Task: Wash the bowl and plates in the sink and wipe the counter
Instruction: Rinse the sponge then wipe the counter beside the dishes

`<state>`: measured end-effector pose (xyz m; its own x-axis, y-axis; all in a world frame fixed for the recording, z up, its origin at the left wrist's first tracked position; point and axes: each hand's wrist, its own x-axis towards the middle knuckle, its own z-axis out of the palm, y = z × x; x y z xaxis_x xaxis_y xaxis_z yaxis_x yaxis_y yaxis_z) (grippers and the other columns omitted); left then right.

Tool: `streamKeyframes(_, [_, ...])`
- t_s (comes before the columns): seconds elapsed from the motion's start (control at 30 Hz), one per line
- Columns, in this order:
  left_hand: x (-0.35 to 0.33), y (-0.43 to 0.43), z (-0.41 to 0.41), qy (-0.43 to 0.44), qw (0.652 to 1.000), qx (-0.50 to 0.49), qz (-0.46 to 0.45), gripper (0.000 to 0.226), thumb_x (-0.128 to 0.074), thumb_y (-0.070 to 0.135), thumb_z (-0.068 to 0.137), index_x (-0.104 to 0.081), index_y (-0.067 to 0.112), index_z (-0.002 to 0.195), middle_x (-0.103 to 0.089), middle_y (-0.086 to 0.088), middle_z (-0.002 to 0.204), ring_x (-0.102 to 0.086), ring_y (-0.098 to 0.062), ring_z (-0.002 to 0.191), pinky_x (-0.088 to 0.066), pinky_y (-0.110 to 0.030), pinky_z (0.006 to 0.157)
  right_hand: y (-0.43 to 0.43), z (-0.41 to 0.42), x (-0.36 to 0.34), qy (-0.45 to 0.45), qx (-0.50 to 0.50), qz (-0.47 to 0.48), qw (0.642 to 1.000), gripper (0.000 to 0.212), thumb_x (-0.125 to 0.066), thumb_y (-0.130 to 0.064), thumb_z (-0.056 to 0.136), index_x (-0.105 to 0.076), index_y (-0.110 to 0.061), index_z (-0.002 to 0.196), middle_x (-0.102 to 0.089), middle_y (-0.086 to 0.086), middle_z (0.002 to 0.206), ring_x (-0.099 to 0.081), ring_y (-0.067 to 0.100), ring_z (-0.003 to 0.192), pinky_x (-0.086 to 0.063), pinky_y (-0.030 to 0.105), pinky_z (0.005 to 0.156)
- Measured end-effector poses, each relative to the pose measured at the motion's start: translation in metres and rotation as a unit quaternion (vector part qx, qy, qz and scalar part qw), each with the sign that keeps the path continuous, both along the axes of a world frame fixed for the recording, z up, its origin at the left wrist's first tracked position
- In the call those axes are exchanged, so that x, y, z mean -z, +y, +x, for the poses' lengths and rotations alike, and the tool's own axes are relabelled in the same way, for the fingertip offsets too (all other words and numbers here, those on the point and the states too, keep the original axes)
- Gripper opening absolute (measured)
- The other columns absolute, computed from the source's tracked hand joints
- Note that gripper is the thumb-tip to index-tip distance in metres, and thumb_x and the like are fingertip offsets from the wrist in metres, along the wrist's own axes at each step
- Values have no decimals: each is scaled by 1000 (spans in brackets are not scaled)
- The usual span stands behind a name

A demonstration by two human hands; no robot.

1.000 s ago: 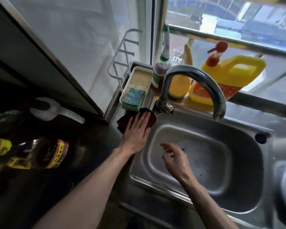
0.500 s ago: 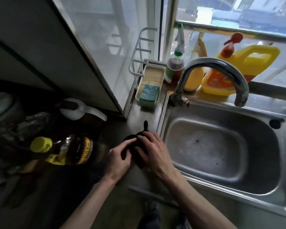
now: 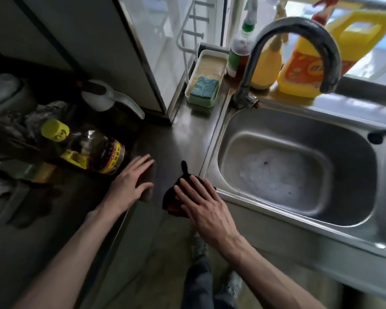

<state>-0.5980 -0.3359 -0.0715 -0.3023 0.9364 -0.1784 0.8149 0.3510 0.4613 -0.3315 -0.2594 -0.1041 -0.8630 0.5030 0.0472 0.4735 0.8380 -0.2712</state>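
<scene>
Our right hand (image 3: 205,208) is flat, fingers straight and a bit spread, pressing down on a dark cloth (image 3: 171,197) at the front edge of the counter (image 3: 176,141), just left of the sink (image 3: 334,197). A little tail of the cloth pokes out past the fingertips. Our left hand (image 3: 129,181) is flat on the counter too, fingers straight and apart. There's a brownish patch under it, and we honestly can't tell if that's cloth or shadow. Just beyond it sits a dark bottle (image 3: 94,150) with a yellow cap. The sink bottom has a whitish film, with the faucet (image 3: 299,25) arching over it. Further back, a blue-green sponge (image 3: 204,86) sits in a white tray (image 3: 212,56), and a yellow jug (image 3: 321,63) stands by the window.
</scene>
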Motion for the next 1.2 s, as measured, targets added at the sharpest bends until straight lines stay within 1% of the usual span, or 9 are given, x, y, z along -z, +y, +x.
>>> streamKeyframes(0.2, [-3,4,-2,-30,999,-8,-35,90,-84,34,83,-36,29,159,-21,19,165,-13,-4,155,-19,-29,123,9,21,-2,-9,44,-2,999,54,-35,-41,112,-29,-25,164,-22,-5,171,-11,20,160,-17,46,129])
streamKeyframes(0.33, [2,-2,1,-22,999,-9,-36,88,-79,36,87,-32,29,160,-17,16,168,-9,-6,156,-21,-36,125,24,-22,-7,-17,75,-23,997,58,-32,-41,110,-30,-18,163,-26,5,170,-11,28,160,-10,48,130])
streamKeyframes(0.47, [12,-17,9,30,998,24,-50,77,-48,53,103,-12,25,165,2,9,171,8,-13,158,-3,-34,129,46,-68,-7,-39,113,-36,992,62,-22,-45,110,-15,-20,166,-11,2,174,2,24,161,9,47,129])
streamKeyframes(0.57, [16,-26,9,36,997,38,-48,76,-23,62,102,1,24,164,15,10,170,20,-9,156,8,-30,127,49,-100,-6,-38,113,-73,990,62,-21,-46,111,-5,-25,167,2,-2,174,13,20,160,16,43,127])
streamKeyframes(0.7, [2,-36,2,-47,999,-22,13,84,-70,34,96,-21,23,163,-12,16,169,-7,3,155,-10,-19,125,21,-101,-1,-2,40,-37,999,62,-29,-45,108,-20,-23,166,-15,1,173,-3,27,161,-7,51,129])
streamKeyframes(0.8, [-7,-44,1,-72,992,-100,32,90,-87,13,80,-41,24,157,-33,20,157,-27,4,147,-28,-27,123,-21,-84,2,31,2,-18,999,60,-39,-43,107,-32,-22,163,-27,2,170,-16,29,159,-16,53,128])
streamKeyframes(0.97, [-9,-35,16,-89,995,-40,-22,93,-82,2,82,-37,30,158,-27,14,164,-14,-4,154,-18,-28,123,-9,-62,-1,30,35,44,998,57,-51,-33,106,-40,-12,158,-39,10,164,-32,33,154,-15,52,127])
streamKeyframes(1.07, [-15,-16,31,-97,995,-30,-16,92,-56,-17,81,-37,31,157,-27,15,163,-15,-1,152,-15,-17,121,21,-28,-3,23,74,61,995,60,-58,-21,102,-41,-2,156,-40,17,162,-31,34,154,-15,51,128])
streamKeyframes(1.2, [-19,13,68,-81,996,-24,39,67,-56,-7,90,-53,27,148,-45,12,155,-32,-9,150,-30,-35,124,15,26,-4,61,62,11,996,66,-48,-8,95,-34,-5,160,-35,12,166,-26,25,157,-22,43,128])
